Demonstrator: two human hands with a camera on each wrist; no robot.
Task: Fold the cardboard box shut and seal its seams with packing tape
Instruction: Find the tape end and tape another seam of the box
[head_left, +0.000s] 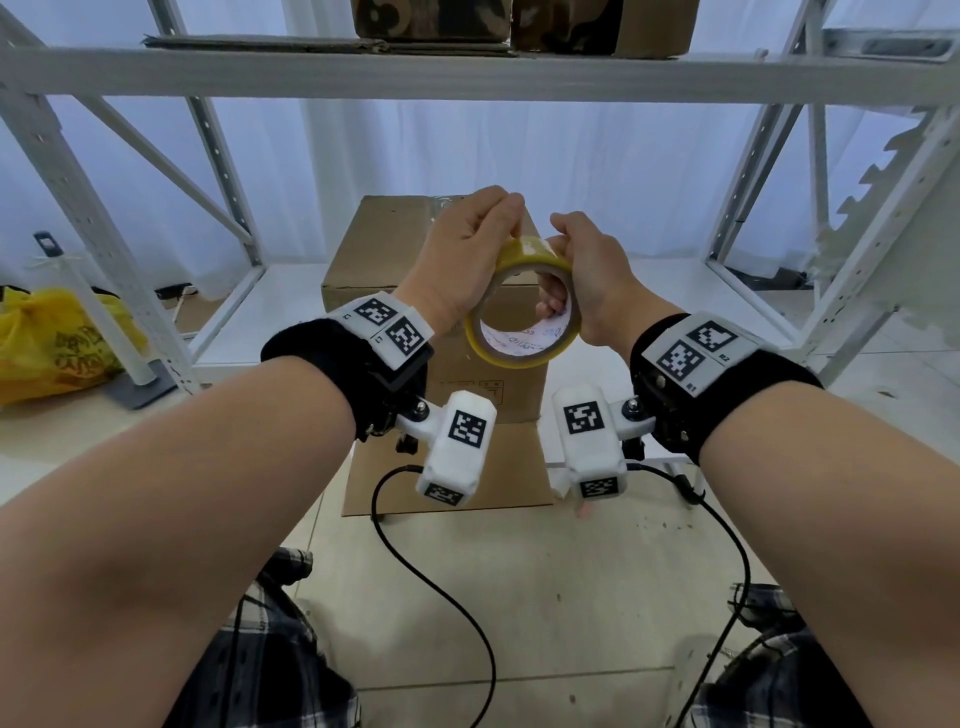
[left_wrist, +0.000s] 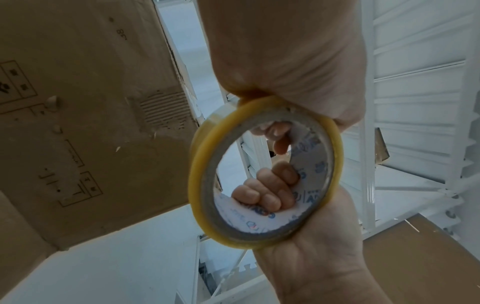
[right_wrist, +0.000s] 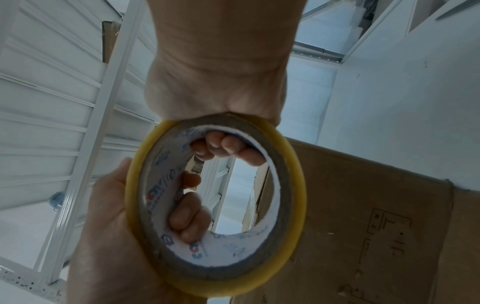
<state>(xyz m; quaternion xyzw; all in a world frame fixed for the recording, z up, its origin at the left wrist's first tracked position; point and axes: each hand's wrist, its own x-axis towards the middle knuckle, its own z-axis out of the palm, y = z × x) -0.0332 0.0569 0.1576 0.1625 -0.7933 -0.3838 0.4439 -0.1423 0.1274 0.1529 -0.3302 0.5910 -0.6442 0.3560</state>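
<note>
Both hands hold up a yellowish packing tape roll (head_left: 522, 301), the right hand (head_left: 592, 283) hooked through its blue-printed, unreadable white core at 3 o'clock, the left hand (head_left: 462, 260) pinching its rim at 12, before a closed brown cardboard box (head_left: 363, 270) with illegible marks.

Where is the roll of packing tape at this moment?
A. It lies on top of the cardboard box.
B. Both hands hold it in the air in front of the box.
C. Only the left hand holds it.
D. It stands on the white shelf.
B: the left hand and the right hand both grip the tape roll, raised in front of the cardboard box.
</note>
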